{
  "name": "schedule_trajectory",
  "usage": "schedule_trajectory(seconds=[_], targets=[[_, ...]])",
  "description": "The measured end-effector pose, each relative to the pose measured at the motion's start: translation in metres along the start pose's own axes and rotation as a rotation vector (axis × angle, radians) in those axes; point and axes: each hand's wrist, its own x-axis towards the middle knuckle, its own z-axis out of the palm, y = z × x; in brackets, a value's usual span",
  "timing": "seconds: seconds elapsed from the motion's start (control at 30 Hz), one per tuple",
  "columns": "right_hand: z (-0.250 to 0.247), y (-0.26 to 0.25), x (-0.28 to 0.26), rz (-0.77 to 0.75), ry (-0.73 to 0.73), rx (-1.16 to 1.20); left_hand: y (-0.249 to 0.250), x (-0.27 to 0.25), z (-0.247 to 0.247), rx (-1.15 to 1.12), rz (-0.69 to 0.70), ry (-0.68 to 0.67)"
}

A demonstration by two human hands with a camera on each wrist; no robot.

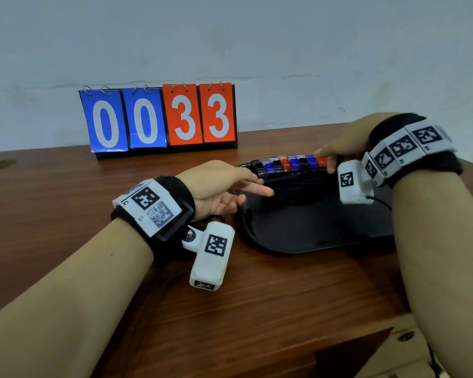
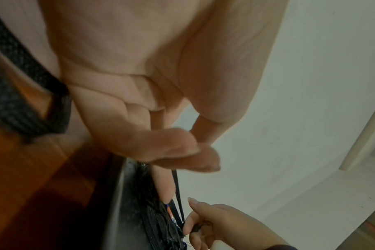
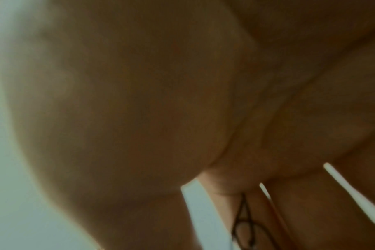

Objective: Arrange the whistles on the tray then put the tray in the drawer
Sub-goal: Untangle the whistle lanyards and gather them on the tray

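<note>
A black tray [image 1: 311, 241] lies on the wooden table. Along its far side stands a tight row of whistles [image 1: 292, 163], black, blue, orange and white, with black cords [image 1: 292, 186] heaped in front of them. My left hand [image 1: 246, 186] reaches in from the left; its straight fingers touch the row's left end. My right hand [image 1: 336, 151] is at the row's right end. The left wrist view shows the right hand [image 2: 225, 225] pinching a black cord [image 2: 196, 228] beside the tray's rim [image 2: 118, 203]. In the right wrist view a cord loop [image 3: 244, 218] runs between the blurred fingers.
A flip scoreboard [image 1: 159, 118] reading 0033 stands at the back of the table [image 1: 52, 214], against the wall. At the lower right, below the table's edge, a wooden drawer front with a dark knob [image 1: 406, 336] shows.
</note>
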Motion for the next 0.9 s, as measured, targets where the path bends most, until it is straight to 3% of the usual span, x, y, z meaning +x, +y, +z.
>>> schedule_trajectory(seconds=[0.27, 0.4, 0.73, 0.9], targets=[[0.000, 0.000, 0.001, -0.006, -0.032, -0.020, -0.002, 0.000, -0.001, 0.022, 0.033, 0.035], [0.000, 0.000, 0.001, -0.059, 0.020, -0.087, -0.003, 0.002, -0.002, 0.013, 0.044, 0.060], [-0.002, -0.001, -0.005, -0.152, 0.144, -0.152, -0.002, 0.006, -0.012, 0.192, 0.261, 0.262], [0.000, -0.006, 0.001, -0.361, 0.200, 0.038, -0.001, 0.008, -0.016, 0.247, 0.227, 0.291]])
